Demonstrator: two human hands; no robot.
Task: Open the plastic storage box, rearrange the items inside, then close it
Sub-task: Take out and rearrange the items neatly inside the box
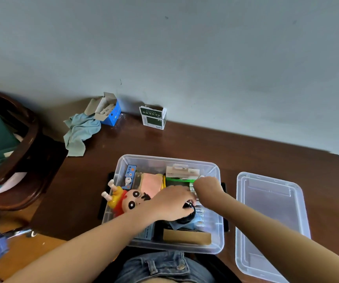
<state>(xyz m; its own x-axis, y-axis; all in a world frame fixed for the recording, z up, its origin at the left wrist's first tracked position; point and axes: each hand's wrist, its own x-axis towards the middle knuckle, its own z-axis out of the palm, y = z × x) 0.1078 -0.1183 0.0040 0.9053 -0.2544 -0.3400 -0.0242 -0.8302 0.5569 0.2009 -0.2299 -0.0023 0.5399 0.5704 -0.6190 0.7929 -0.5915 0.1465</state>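
The clear plastic storage box [123,160] stands open on the brown table in front of me. Its lid [270,217] lies upside down on the table to the right. Both hands reach into the box. My left hand [172,203] grips a black coiled cable [189,216] near the box's middle. My right hand [207,185] curls around small white and green tubes [200,210] along the right side. Inside also lie a cartoon boy doll [127,199], a pink cloth [151,185], a blue carton [130,176], a beige packet [182,172] and a brown cardboard piece [187,236].
At the table's back by the wall sit an open blue carton [109,111], a crumpled light blue cloth [80,133] and a green and white box [153,117]. A dark wooden chair [21,152] holding green items stands at the left.
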